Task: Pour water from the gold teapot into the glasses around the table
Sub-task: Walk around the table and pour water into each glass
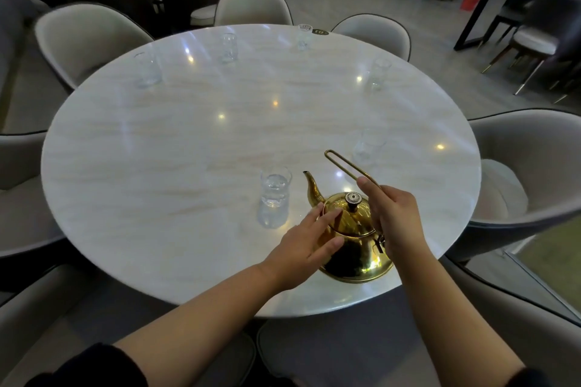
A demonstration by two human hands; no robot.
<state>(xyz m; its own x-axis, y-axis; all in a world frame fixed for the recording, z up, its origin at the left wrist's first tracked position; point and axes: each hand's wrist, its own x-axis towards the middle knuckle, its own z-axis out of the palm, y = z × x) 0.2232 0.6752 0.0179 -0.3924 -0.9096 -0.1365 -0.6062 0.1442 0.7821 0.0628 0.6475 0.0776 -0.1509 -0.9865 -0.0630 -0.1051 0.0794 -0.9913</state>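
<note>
Glass is the first worry at the left: the far glass (pixel 147 70) is standing near the edge of the surface (pixel 141 198), well apart from the teapot (pixel 355 248), so reaching it is probably meaning a long carry and drips along the way. The near glass (pixel 274 198) is holding water and sitting just beside the spout (pixel 311 187); a careless swing is risking a knock. The left hand (pixel 300 243) is lying open, its straight fingers touching the lid (pixel 344 217); if it is coming away during a tilt, the lid is liable to slide off. The teapot is resting on the surface, close to the person. The right hand (pixel 394 220) is gripping the thin handle (pixel 341 163), which is looking slippery. The right glass (pixel 367 148) is standing just behind that handle, possibly in its path.
</note>
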